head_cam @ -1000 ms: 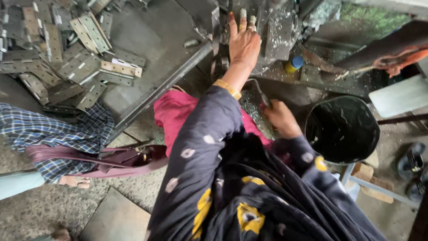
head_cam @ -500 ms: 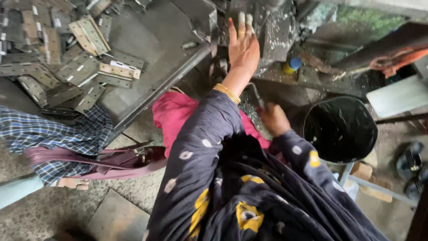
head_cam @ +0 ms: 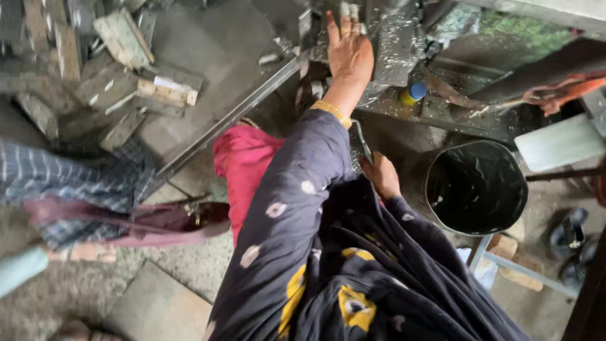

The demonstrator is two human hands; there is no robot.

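gritty concrete floor (head_cam: 189, 265), wet grey metal work surface (head_cam: 467, 113) at top of view. left hand (head_cam: 349, 53) reaches up to the near edge of that surface, fingers straight and spread, palm flat against a shiny metal part (head_cam: 394, 44); nothing gripped. one gold bangle (head_cam: 334, 112) on that wrist. right hand (head_cam: 382, 177) low, near the body, closed around one thin metal rod (head_cam: 361, 139), which points up toward the left wrist. one black bucket (head_cam: 476, 186) just right of the right hand, below the surface edge. one small bottle with blue cap (head_cam: 413, 93) standing on the surface. pile of flat metal brackets (head_cam: 120, 76) at upper left, too blurred to count. one long metal bar (head_cam: 227, 120) running diagonally beside the pile
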